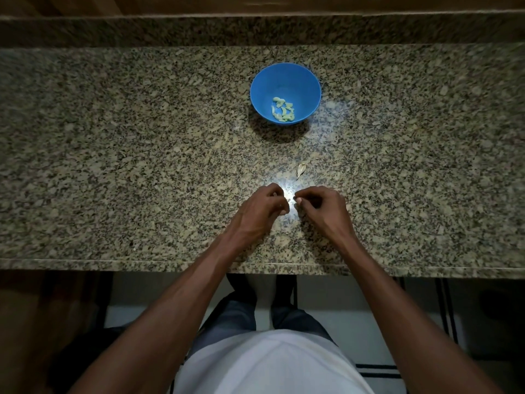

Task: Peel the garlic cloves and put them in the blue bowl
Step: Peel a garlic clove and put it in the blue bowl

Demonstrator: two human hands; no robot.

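A blue bowl [285, 81] stands at the middle back of the granite counter, with several peeled garlic cloves [282, 110] in its bottom. One garlic clove in its skin [301, 169] lies on the counter between the bowl and my hands. My left hand [262, 210] and my right hand [322, 207] are close together above the counter near its front, fingers curled and fingertips almost meeting. They pinch a small garlic clove [288, 200] between them. A bright glare on the stone washes out most of it.
The granite counter [142, 166] runs the full width, with a raised stone ledge [170, 29] along the back. Its front edge [142, 263] is just behind my wrists. Small bits of pale skin lie around my hands.
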